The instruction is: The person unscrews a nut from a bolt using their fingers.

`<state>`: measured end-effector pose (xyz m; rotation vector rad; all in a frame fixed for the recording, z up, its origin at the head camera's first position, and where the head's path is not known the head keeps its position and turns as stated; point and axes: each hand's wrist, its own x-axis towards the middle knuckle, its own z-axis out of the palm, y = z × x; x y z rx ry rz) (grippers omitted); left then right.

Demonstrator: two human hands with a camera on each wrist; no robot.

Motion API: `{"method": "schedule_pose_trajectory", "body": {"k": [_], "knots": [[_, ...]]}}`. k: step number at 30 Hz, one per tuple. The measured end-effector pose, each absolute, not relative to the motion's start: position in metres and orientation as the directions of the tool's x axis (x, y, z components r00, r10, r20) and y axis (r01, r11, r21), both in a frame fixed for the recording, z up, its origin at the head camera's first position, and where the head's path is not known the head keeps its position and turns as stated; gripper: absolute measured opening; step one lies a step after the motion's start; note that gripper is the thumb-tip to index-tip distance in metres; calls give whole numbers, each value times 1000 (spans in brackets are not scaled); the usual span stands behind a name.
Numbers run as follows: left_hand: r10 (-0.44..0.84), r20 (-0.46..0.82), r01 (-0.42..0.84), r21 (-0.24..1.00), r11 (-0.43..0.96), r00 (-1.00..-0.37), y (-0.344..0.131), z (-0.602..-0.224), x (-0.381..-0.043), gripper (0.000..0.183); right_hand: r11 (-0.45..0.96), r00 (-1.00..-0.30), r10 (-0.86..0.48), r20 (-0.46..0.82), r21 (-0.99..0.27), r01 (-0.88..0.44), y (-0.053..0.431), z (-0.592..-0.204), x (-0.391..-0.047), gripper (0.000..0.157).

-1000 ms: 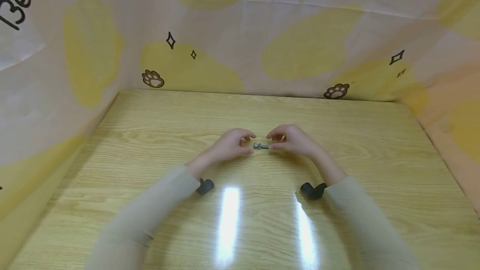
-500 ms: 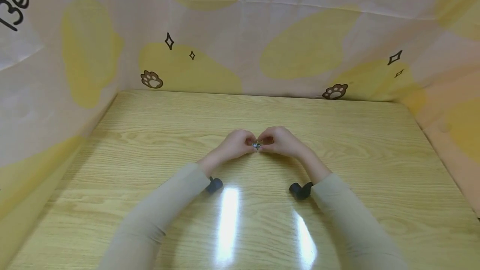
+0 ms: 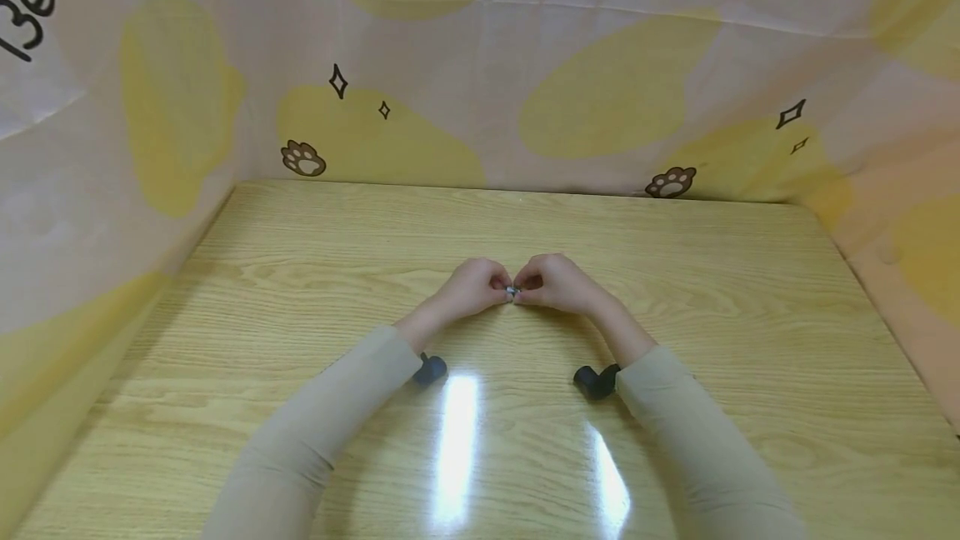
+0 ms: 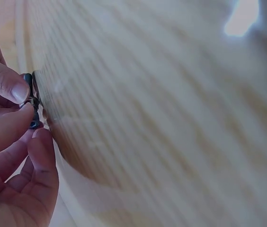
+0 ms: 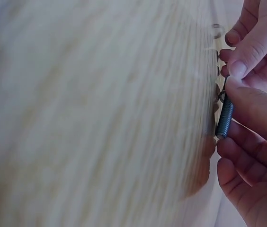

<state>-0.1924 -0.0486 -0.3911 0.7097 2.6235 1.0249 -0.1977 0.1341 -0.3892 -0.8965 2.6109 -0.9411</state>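
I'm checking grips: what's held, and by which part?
A dark-grey metal cylinder, ribbed at one end: right hand near its thin metal ring, left hand toward the other end; exact contacts hidden.

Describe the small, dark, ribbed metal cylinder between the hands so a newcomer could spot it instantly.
On the pale wood-grained table, the bare left hand and right hand are close together. Between them is the cylinder; fine, close ridges set it apart from the bulkier black devices near the wrists.

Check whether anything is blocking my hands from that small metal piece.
Nothing visible is in the way: your left hand and right hand both pinch the small metal piece, with no other object between.
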Motion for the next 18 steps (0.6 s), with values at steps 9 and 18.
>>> {"method": "schedule_pose_trajectory", "body": {"k": [9, 18], "knots": [[515, -11, 358, 707, 611, -857, -49, -391, -190, 4, 597, -788, -616, 7, -648, -473, 134, -389, -197, 11], [488, 19, 308, 797, 520, -872, -53, -384, -183, 7, 538, -812, -583, -5, -751, -382, 138, -381, -192, 8]]}}
